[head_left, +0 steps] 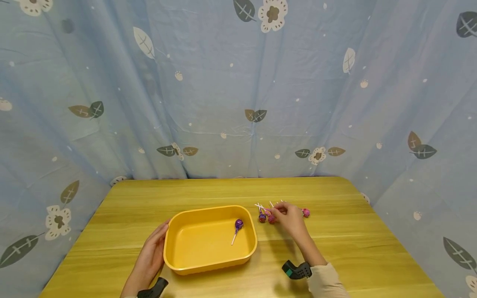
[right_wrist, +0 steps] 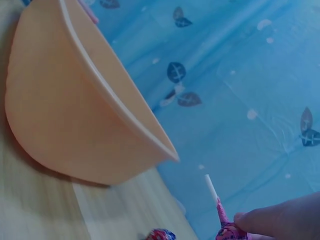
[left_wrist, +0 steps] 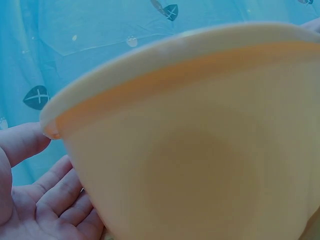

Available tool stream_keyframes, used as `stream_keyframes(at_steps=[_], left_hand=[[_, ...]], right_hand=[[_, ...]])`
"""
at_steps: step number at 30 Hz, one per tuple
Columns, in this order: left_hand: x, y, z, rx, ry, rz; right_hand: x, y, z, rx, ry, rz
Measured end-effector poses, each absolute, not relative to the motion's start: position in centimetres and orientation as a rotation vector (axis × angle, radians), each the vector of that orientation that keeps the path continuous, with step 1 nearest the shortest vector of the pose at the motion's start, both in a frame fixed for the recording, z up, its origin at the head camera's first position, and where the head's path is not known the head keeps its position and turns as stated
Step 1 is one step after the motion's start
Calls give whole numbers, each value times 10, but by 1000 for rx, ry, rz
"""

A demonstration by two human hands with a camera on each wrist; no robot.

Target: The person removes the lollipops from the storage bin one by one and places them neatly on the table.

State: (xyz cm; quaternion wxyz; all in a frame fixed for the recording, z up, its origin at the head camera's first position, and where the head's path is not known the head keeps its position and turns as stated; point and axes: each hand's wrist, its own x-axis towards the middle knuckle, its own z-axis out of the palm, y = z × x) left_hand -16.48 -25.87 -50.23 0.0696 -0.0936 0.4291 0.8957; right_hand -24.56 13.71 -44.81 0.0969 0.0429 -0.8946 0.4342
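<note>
A yellow plastic basin (head_left: 210, 265) stands on the table, a purple-wrapped lollipop (head_left: 239, 224) lying inside near its right wall. My left hand (head_left: 150, 253) rests against the basin's left side; in the left wrist view its thumb touches the rim and its fingers lie along the outer wall. To the right of the basin, my right hand (head_left: 290, 218) pinches a pink-wrapped lollipop (right_wrist: 230, 231) by its head, stick pointing up and away. Beneath and around that hand are more lollipops, including a purple one (head_left: 262, 217) and a pink one (head_left: 306, 212). The hand partly hides the others.
The wood-grain table (head_left: 357, 240) extends on both sides of the basin. Behind it hangs a blue curtain (head_left: 223, 91) with leaf and flower prints. A black wrist device (head_left: 296, 270) sits on the right wrist, another (head_left: 153, 288) on the left.
</note>
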Motion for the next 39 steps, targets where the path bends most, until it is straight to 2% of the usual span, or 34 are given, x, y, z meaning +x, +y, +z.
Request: stream_keyframes(at_steps=[26,39], left_hand=[[-162,-260,-506,-101,1217,2762],[-162,-260,-506,-134,1211,2756]], right_hand=[[-258,193,-454,-54,-2658,1337],[-262,226,-454,-159,-2639,1278]])
